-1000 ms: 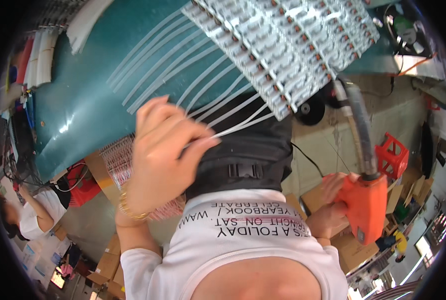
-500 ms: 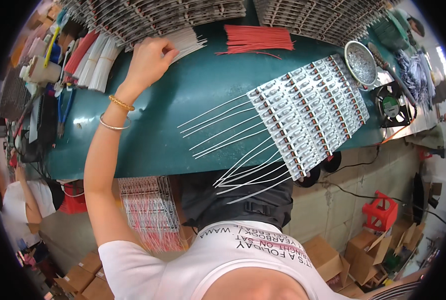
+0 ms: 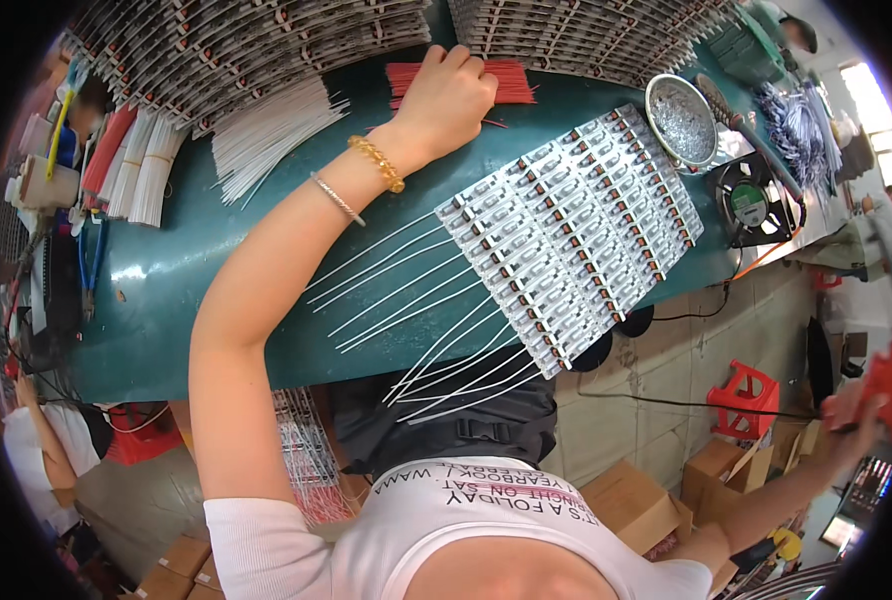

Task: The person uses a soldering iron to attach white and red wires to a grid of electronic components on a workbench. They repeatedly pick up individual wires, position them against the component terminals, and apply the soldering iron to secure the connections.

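My left hand [image 3: 449,98] reaches across the green tabletop, its fingers bent down onto a bundle of red wires [image 3: 511,82]; the fingertips are hidden behind the hand. Nearer to me lies a sheet of small silvery modules in rows [image 3: 576,230], tilted on the table. Several white wires [image 3: 381,262] trail from its left side, some over the table's front edge. Far out to the right, my right hand [image 3: 866,412] appears closed at a red object [image 3: 888,382], which is blurred at the rim of the view and whose kind I cannot make out.
Stacked module sheets [image 3: 266,60] line the back of the table. White wires [image 3: 266,140] lie left of my hand. A metal bowl [image 3: 681,122] of small bits and a black fan [image 3: 756,200] stand right. A red stool [image 3: 746,400] and cardboard boxes [image 3: 631,505] are below.
My left hand has moved right, from the white wires to the red bundle. My right arm has come into view at the far right with the red object. The whole view has shifted somewhat.
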Action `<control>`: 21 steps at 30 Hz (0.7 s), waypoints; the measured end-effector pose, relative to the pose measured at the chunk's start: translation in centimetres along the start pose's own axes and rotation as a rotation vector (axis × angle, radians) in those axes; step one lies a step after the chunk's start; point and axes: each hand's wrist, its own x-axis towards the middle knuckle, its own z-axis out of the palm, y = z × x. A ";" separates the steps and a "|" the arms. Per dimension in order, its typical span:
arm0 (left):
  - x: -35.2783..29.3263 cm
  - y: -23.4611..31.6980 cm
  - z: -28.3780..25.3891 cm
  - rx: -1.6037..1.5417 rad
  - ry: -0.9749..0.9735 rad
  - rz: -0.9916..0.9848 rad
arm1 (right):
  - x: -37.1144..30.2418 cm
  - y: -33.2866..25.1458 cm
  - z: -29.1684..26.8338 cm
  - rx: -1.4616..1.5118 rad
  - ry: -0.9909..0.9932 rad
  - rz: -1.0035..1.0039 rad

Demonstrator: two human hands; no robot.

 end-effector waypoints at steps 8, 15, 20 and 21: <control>-0.3 -0.1 -1.0 -0.147 0.110 -0.070 | -6.4 10.6 13.2 0.027 -0.058 -0.049; -3.3 0.6 -8.6 -0.634 -0.011 -0.422 | -7.4 11.4 21.6 0.355 -0.072 0.008; -9.4 3.0 -11.6 -0.933 -0.228 -0.791 | -9.5 9.2 26.9 0.325 -0.013 0.131; -10.5 3.4 -11.5 -0.976 -0.238 -0.844 | -9.7 8.7 28.4 0.280 -0.021 0.161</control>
